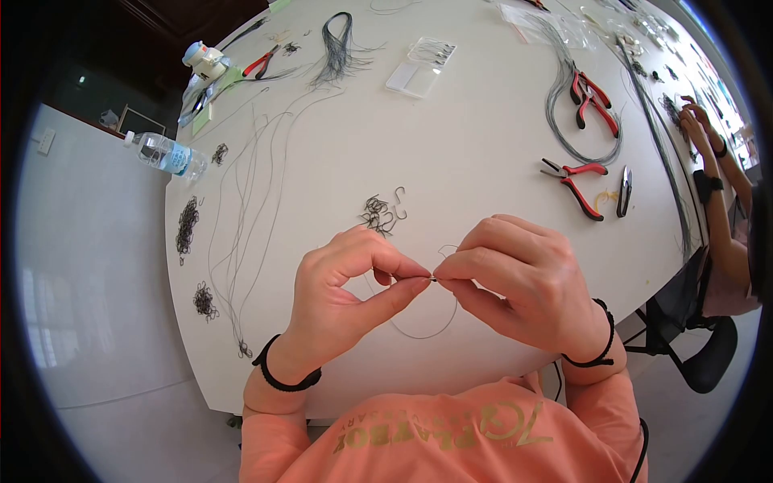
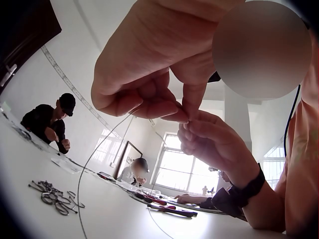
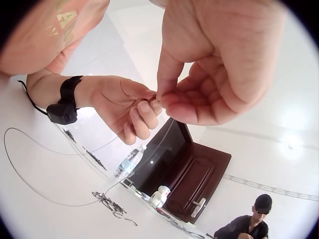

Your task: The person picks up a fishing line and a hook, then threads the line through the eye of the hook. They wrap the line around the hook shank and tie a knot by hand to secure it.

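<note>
Both hands meet above the near part of the table. The left hand (image 1: 342, 294) pinches a tiny dark piece (image 1: 434, 278) between thumb and forefinger. Against its other side, the right hand (image 1: 527, 282) pinches too, fingertips nearly touching the left ones. From the fingers a thin grey line (image 1: 424, 337) loops down over the table; in the left wrist view the line (image 2: 81, 185) passes by the curled fingers of the left hand (image 2: 154, 59). Exactly how the line and the piece join is hidden by the fingertips. Just beyond the hands lies a small pile of hooks (image 1: 377, 214).
Long lines (image 1: 241, 201) and dark hook piles (image 1: 187, 229) lie at left, near a water bottle (image 1: 169, 154). A clear box (image 1: 423, 68) stands at the back. Red-handled pliers (image 1: 581, 187) and small snips (image 1: 625, 191) are at right. Another person's arms (image 1: 708, 153) reach in at far right.
</note>
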The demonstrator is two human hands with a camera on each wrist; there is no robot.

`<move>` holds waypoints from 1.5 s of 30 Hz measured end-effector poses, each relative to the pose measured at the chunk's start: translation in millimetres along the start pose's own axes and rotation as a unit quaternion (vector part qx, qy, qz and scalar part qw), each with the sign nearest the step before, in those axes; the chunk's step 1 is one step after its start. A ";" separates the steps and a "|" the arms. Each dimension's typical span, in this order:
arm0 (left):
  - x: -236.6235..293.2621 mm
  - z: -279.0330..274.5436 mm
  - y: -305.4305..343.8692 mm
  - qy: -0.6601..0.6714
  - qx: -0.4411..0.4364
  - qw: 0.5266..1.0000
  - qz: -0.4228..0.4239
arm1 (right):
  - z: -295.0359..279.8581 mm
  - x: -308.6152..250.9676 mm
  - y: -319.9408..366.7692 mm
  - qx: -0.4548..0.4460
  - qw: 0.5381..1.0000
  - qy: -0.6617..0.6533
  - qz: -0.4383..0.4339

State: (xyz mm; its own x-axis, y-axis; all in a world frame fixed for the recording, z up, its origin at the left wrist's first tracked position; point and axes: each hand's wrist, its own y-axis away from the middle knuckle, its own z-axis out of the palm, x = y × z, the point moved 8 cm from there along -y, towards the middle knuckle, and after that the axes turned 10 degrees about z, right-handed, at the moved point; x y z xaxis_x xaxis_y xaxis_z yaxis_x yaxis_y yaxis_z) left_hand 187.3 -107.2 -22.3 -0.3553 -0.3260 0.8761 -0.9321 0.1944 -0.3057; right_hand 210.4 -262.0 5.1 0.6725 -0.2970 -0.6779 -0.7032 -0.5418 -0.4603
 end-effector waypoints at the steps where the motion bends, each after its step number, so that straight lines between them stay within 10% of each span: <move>1: -0.1 -0.1 0.0 0.000 0.002 1.000 0.000 | -0.1 -0.3 -0.2 0.000 1.000 0.000 0.000; 45: -3.8 -2.4 3.0 0.065 0.003 0.996 -0.061 | 9.5 -11.7 10.6 0.064 0.982 0.086 -0.156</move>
State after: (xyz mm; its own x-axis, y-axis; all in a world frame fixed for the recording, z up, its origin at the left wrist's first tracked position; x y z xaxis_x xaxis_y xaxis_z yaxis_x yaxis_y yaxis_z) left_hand 185.9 -103.2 -25.6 -0.2271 -0.2238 0.9478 -0.9684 0.1553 -0.1953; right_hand 192.9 -256.8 2.7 0.8815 -0.2666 -0.3898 -0.4719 -0.5279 -0.7061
